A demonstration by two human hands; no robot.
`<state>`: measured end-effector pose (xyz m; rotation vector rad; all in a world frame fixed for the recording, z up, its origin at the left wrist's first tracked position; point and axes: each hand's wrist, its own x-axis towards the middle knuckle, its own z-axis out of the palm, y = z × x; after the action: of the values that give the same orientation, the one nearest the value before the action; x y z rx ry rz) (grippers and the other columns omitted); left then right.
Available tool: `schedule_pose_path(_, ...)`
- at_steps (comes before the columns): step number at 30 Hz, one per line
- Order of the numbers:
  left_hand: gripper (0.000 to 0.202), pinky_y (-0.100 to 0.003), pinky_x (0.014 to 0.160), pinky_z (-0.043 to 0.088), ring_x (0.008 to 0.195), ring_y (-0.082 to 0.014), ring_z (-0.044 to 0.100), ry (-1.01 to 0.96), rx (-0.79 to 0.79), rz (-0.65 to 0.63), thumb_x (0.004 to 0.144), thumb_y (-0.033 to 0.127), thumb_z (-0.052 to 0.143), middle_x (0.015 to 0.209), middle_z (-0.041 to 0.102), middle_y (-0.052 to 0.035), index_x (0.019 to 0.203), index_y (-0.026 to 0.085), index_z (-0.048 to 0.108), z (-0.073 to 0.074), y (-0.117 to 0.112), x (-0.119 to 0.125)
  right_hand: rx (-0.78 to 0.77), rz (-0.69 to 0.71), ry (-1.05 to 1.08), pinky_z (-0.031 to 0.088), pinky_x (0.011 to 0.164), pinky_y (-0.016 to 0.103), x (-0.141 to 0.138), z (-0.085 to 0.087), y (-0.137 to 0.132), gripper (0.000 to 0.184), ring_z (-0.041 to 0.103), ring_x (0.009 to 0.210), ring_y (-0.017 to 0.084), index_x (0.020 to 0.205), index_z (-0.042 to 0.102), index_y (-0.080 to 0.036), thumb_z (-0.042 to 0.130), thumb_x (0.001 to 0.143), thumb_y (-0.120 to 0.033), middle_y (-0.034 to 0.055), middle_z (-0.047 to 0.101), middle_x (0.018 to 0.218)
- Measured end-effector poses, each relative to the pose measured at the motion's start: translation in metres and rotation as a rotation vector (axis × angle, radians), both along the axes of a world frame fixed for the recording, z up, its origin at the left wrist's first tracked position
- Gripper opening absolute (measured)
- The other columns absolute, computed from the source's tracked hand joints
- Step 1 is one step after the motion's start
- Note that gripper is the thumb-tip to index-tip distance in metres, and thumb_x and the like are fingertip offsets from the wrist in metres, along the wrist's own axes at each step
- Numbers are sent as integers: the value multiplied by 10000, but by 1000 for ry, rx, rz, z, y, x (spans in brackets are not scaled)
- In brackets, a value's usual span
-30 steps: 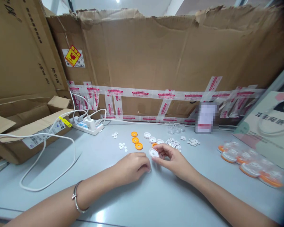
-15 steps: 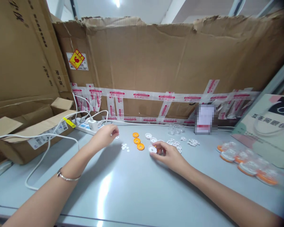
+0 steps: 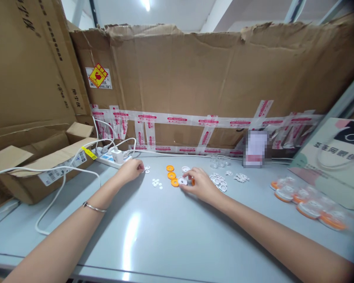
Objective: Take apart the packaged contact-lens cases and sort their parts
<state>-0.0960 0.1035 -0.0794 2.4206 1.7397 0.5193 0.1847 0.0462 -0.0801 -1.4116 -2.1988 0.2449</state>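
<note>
My right hand (image 3: 201, 184) grips a white round part (image 3: 182, 181) with a raised rim, between thumb and fingers, just right of the nearest orange ring (image 3: 175, 182). A bit of orange shows under its fingers. My left hand (image 3: 132, 170) is at the table with its fingertips pinched together, touching or beside a few small white discs (image 3: 147, 169); what it pinches, if anything, is hidden. Several more small white discs (image 3: 156, 182) lie between the hands. The orange rings form a short row. Another white round part (image 3: 185, 169) lies behind my right hand.
White perforated discs (image 3: 218, 181) lie right of my right hand, with clear domes (image 3: 220, 161) behind. Finished-looking orange-and-clear pieces (image 3: 309, 209) stand at the right, beside a printed bag (image 3: 333, 165). At left are an open carton (image 3: 59, 161), a power strip (image 3: 106, 158) and cables.
My right hand has moved left with the white round part, closer to the orange rings. My left hand has drawn slightly left and down, uncovering more of the small white discs.
</note>
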Motion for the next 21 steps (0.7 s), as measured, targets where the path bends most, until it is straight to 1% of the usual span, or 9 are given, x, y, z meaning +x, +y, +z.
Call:
schedule_pose_path(3, 153, -257, 653, 442, 715, -180, 596, -21, 3, -13, 707, 188, 487, 747, 659, -58, 744, 160, 633, -3, 2, 0, -6, -1, 18, 366, 794, 342, -6, 1, 9, 260, 481, 874, 210, 899, 620, -208, 596, 707, -381, 45, 569, 864)
schedule_pose_path(8, 158, -254, 662, 448, 721, -175, 603, -52, -10, -33, 714, 184, 481, 748, 659, -55, 777, 155, 623, -7, 5, -2, -72, 7, -73, 347, 819, 375, -22, 0, 23, 265, 475, 936, 241, 902, 656, -217, 614, 694, -376, 67, 576, 927)
schedule_pose_path(11, 157, -247, 662, 453, 725, -168, 607, -69, -18, -40, 713, 191, 480, 747, 659, -44, 797, 160, 608, -8, 4, -3, -64, -1, -49, 351, 818, 379, -25, -1, 23, 333, 478, 945, 241, 982, 636, -220, 607, 704, -401, 67, 578, 936)
schedule_pose_path(13, 154, -248, 660, 455, 729, -169, 607, -82, -16, -37, 709, 200, 482, 754, 657, -42, 809, 163, 594, -7, 4, -3, -46, -11, 3, 358, 825, 377, -20, 1, 18, 368, 482, 946, 234, 1013, 619, -219, 592, 718, -438, 64, 580, 938)
schedule_pose_path(15, 155, -255, 658, 456, 723, -171, 605, -93, -9, -31, 705, 208, 482, 755, 653, -39, 823, 167, 575, -7, 2, -2, -21, -13, 51, 368, 828, 370, -9, 6, 10, 349, 490, 942, 224, 1016, 613, -225, 570, 743, -439, 58, 585, 937)
schedule_pose_path(17, 159, -263, 656, 453, 710, -172, 600, -101, 1, -26, 704, 212, 477, 745, 646, -35, 836, 172, 555, -6, 1, -1, -6, -13, 75, 382, 823, 357, 10, 11, 0, 307, 505, 929, 210, 1012, 612, -230, 543, 773, -411, 53, 591, 935)
schedule_pose_path(19, 166, -271, 663, 449, 714, -175, 596, -104, 14, -17, 704, 213, 466, 745, 641, -32, 849, 176, 539, -5, 1, 1, -5, -35, 71, 406, 799, 338, 38, 16, -9, 285, 524, 913, 201, 1002, 611, -226, 502, 801, -398, 53, 596, 938)
schedule_pose_path(21, 182, -278, 676, 444, 734, -178, 596, -104, 31, -7, 710, 219, 456, 772, 637, -35, 873, 179, 526, -3, 0, 2, 14, -94, 34, 431, 765, 329, 76, 18, -15, 293, 539, 910, 202, 991, 607, -218, 450, 826, -401, 61, 600, 953)
